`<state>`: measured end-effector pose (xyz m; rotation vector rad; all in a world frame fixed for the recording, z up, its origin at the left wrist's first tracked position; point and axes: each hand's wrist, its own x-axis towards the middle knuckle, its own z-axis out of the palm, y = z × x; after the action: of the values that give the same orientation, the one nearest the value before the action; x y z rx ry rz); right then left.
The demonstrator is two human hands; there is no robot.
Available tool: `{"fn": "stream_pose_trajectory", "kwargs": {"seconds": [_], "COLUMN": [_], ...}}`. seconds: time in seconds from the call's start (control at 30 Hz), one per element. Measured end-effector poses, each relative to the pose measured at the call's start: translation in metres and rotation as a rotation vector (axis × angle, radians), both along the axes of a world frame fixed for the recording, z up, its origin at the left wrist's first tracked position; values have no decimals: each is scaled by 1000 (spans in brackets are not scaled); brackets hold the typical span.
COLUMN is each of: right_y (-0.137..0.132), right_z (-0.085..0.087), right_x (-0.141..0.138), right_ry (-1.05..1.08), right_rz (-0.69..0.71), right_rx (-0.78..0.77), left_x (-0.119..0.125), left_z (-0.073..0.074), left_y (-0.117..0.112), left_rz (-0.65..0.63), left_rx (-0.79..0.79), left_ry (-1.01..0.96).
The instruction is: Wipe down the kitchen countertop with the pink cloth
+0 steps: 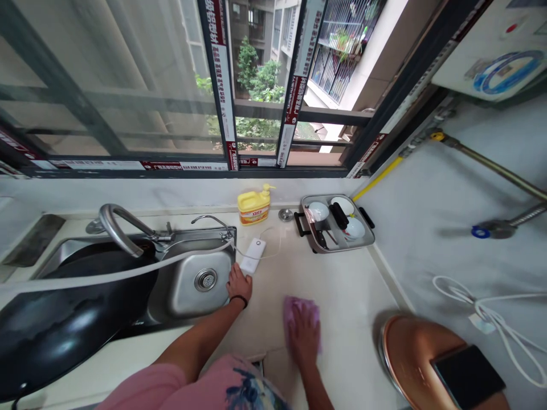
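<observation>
On the pale countertop [346, 302], my right hand [304, 333] holds a purple cloth [314, 307] pressed down under its palm and fingers. Hand and cloth are slightly blurred. My left hand [239, 285] rests at the right rim of the steel sink [188, 287], its fingers extended and holding nothing I can see. Just beyond those fingertips lies a white oblong device [253, 255] with a thin cord. A yellow pump bottle [253, 207] stands behind it, near the wall under the window.
A large black wok [85, 302] covers the left basin, below a curved faucet [123, 228]. Across the sink runs a whitish hose [128, 277]. A metal tray [342, 246] holds bowls and utensils at the back right. A copper-coloured lid [410, 347] carries a black flat object [468, 376].
</observation>
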<state>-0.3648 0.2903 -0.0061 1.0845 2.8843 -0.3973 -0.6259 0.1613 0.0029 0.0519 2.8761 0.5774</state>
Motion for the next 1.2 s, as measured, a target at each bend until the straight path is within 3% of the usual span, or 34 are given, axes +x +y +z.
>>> {"fn": "stream_pose_trajectory", "kwargs": {"seconds": [0.13,0.2,0.27,0.33,0.4,0.53,0.63,0.7,0.77,0.83,1.0,1.07,1.2], "right_y": [67,86,88,74,45,-35,-84,-97,-92,-73,-23,-17,-35], "right_z": [-2,-1,1,5,8,10,8,7,7,9,22,27,33], "right_x": [76,93,86,57,14,-61,-82,-79,-65,-43,51,94,163], "right_ry": [27,53,82,115,141,152,142,154,199,266,327,313,270], "right_rz": [-424,-592,-724,-757,-640,-154,165,261,241,130,-186,-268,-419], "right_rx": [68,59,61,74,71,-28,-149,-201,-212,-183,-57,-27,-18], "left_x": [1,2,2,2,1,0,1,2,2,1,4,21,77], "left_z": [1,1,1,0,-2,-1,1,4,6,9,18,16,1], "left_y": [-1,-1,-1,-1,-1,-1,-2,-3,-3,-2,-13,-29,-60], "left_rz": [-15,-16,-10,-6,-3,2,-12,-13,-8,-4,-48,-245,-951], "left_rx": [4,9,14,17,21,21,14,10,9,15,26,49,128], "left_ry": [6,10,13,13,13,17,19,15,2,-18,-6,48,24]}}
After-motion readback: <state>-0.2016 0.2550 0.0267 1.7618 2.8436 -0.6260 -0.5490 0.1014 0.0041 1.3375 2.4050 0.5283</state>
